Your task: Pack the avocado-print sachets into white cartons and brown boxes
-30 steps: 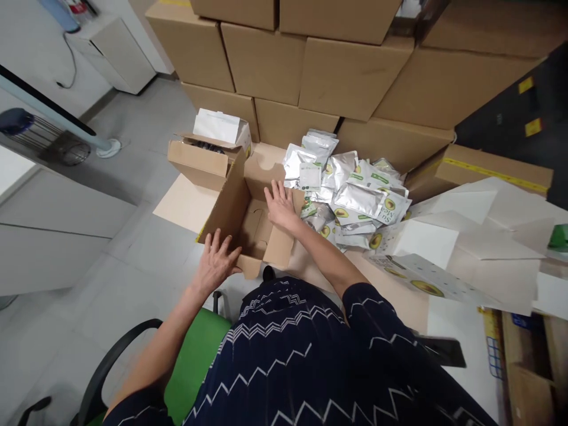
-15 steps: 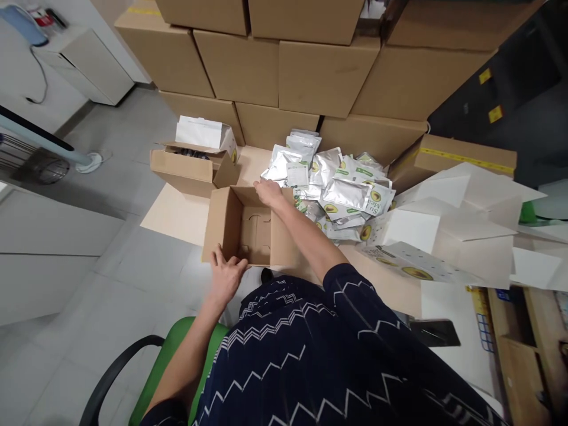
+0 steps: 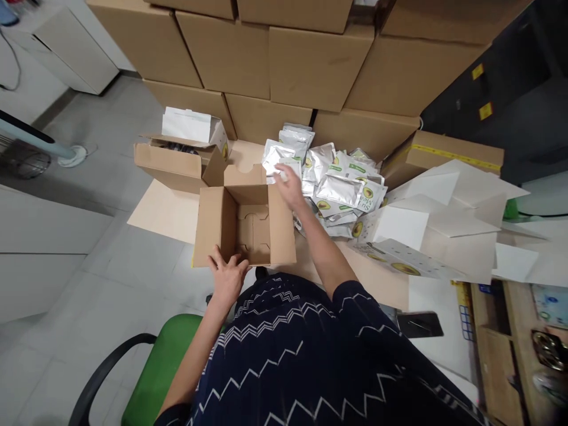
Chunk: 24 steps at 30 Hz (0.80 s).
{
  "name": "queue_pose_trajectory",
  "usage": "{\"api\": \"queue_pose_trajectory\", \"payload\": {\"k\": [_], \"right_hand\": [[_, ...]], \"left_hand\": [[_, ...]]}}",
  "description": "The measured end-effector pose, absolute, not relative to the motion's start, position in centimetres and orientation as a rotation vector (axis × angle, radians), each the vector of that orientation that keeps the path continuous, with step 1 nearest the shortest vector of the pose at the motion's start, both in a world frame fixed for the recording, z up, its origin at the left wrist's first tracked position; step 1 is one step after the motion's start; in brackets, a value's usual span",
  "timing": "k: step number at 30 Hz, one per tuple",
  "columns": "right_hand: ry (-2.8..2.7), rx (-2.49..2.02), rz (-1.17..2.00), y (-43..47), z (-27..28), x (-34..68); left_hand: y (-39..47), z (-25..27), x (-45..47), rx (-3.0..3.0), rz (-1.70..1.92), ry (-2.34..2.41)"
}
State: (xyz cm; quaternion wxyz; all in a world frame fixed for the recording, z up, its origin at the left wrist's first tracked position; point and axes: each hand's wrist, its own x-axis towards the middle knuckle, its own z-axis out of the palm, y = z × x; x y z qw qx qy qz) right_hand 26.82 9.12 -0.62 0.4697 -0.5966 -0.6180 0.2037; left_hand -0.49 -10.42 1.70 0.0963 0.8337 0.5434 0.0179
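A brown cardboard box (image 3: 254,228) stands with its flaps spread and its inside bare. My left hand (image 3: 228,277) grips its near wall, fingers over the rim. My right hand (image 3: 289,186) is off the box, just past its right flap, fingers apart and holding nothing. Beneath and beyond that hand lies a heap of silver and white pouches (image 3: 341,190), some printed with avocados. Whether the fingertips touch a pouch I cannot tell.
Closed cartons (image 3: 319,68) are stacked behind the table. At left stands an opened carton (image 3: 168,167) beside a white box (image 3: 186,124). Folded white printed cartons (image 3: 461,219) lie at right, near a phone (image 3: 419,325). A green chair (image 3: 166,361) is behind me.
My right hand has let go of the box's far side and moved right toward the pouches. The far flap now stands up. My left hand stays on the near wall.
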Motion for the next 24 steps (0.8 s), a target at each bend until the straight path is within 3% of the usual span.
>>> {"api": "queue_pose_trajectory", "payload": {"k": [5, 12, 18, 24], "right_hand": [[-1.021, -1.756, 0.457, 2.4, -4.4, 35.8], [-1.310, -2.091, 0.391, -6.4, -7.8, 36.1], [-1.359, -2.415, 0.259, -5.8, -7.8, 36.0], [-1.384, -2.394, 0.249, -4.5, -8.7, 37.2]], "left_hand": [[-10.5, 1.1, -0.3, 2.436, 0.028, 1.657], [-9.8, 0.7, 0.1, 2.468, 0.066, 1.646], [-9.4, 0.2, 0.4, 2.486, 0.095, 1.629], [-9.4, 0.2, 0.8, 2.501, 0.083, 1.633]]}}
